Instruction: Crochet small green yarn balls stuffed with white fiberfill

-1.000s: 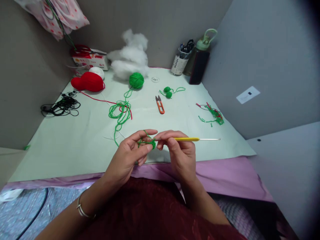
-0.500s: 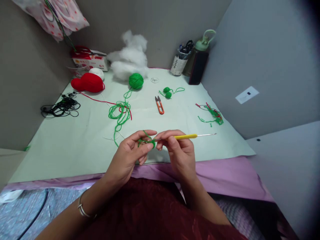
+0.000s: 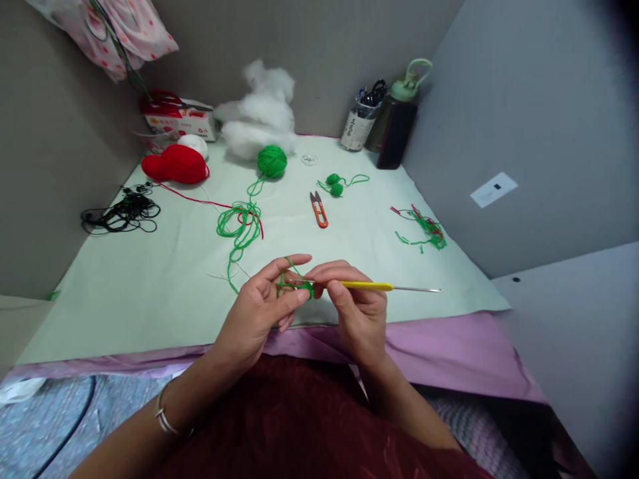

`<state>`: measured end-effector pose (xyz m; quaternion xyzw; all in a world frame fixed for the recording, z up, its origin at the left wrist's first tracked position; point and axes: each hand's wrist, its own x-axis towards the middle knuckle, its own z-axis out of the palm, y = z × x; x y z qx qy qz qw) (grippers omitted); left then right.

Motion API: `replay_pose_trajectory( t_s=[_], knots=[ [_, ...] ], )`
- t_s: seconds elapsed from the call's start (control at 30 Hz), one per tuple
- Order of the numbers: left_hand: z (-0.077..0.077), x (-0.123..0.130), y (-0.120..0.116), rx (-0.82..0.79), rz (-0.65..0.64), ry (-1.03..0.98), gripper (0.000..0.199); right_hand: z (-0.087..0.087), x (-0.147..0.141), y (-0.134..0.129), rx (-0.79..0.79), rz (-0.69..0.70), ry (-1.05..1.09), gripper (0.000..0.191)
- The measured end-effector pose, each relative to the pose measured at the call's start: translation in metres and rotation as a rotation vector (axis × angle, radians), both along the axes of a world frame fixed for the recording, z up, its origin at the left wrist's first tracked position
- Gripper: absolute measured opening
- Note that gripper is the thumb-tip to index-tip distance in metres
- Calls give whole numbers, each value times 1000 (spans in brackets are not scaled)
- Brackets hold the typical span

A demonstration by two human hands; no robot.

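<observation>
Between the thumb and fingers of my left hand (image 3: 259, 307) is a small green crochet piece (image 3: 309, 290), with green yarn looped over the raised index finger. My right hand (image 3: 358, 307) grips a crochet hook (image 3: 368, 286) by its yellow handle. One metal end of the hook reaches to the green stitches; the other sticks out to the right. A strand runs from the left hand to loose green yarn loops (image 3: 238, 223) on the table, which lead up to a green yarn ball (image 3: 272, 161).
Orange thread snips (image 3: 319, 210) and small green crochet balls (image 3: 336, 189) lie beyond my hands. A red yarn ball (image 3: 180, 165) and black cord (image 3: 124, 211) are at left, white stuffing (image 3: 264, 120) at the back. Yarn scraps (image 3: 429, 229), a bottle (image 3: 403, 90) and a phone (image 3: 397, 136) sit right.
The hook's right end has swung down and its handle has dropped slightly with my right hand's fingers. My left index finger is lifted a little higher, with the yarn stretched from it.
</observation>
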<state>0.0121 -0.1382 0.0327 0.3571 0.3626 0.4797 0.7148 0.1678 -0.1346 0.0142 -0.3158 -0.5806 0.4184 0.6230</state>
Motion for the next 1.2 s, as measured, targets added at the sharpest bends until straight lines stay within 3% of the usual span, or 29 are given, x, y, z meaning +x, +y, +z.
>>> replay_pose_trajectory(
  t_s=[0.13, 0.27, 0.43, 0.93, 1.1, 1.2],
  knots=[
    [0, 0, 1, -2, 22, 41, 43, -3, 0, 1, -58, -10, 81, 17],
    [-1, -1, 1, 18, 23, 49, 37, -5, 3, 3, -142, 64, 184, 18],
    [-2, -4, -1, 69, 36, 84, 31, -3, 7, 2, -134, 116, 168, 19],
    [5, -1, -4, 158, 170, 301, 31, 8, 14, -10, 281, -65, -382, 23],
    [2, 4, -6, 162, 228, 328, 32, 0, 11, -6, 361, -114, -474, 27],
    [-2, 8, -9, 128, 208, 256, 43, -8, 8, -5, 454, -202, -604, 32]
  ],
)
